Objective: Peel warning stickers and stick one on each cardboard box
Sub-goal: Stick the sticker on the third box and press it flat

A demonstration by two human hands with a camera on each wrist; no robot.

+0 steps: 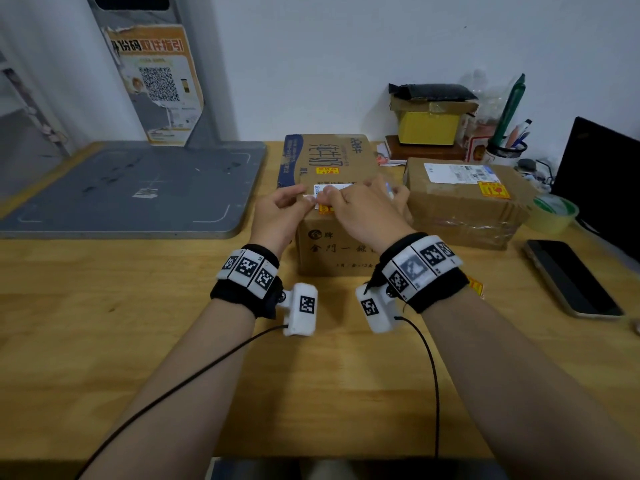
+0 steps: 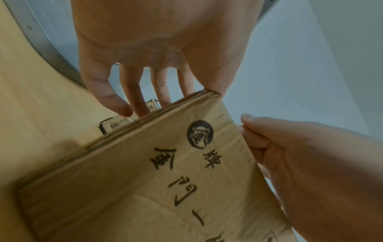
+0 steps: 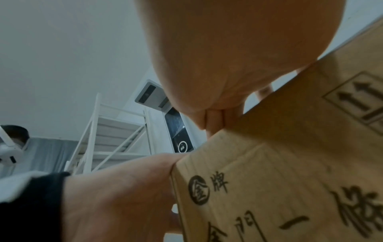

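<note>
The near cardboard box (image 1: 332, 251) with black characters stands mid-table, and both hands hover over its top front edge. My left hand (image 1: 310, 199) pinches the edge of a yellow-red warning sticker (image 1: 325, 209) with thumb and forefinger. My right hand (image 1: 334, 198) pinches the same piece from the right, and a white strip end (image 1: 389, 191) pokes out past its fingers. The far box (image 1: 329, 157) carries a sticker (image 1: 327, 170). The right box (image 1: 464, 206) carries one too (image 1: 493, 190). The wrist views show the near box's front (image 2: 165, 188) (image 3: 290, 163); the sticker is hidden there.
A grey metal platform (image 1: 138, 188) fills the table's left. A phone (image 1: 571, 278), a tape roll (image 1: 554, 211) and a black screen (image 1: 602, 178) lie right. A yellow box stack (image 1: 429, 123) and pen cup (image 1: 505, 150) stand at the back. Another sticker piece (image 1: 476, 285) lies by my right wrist.
</note>
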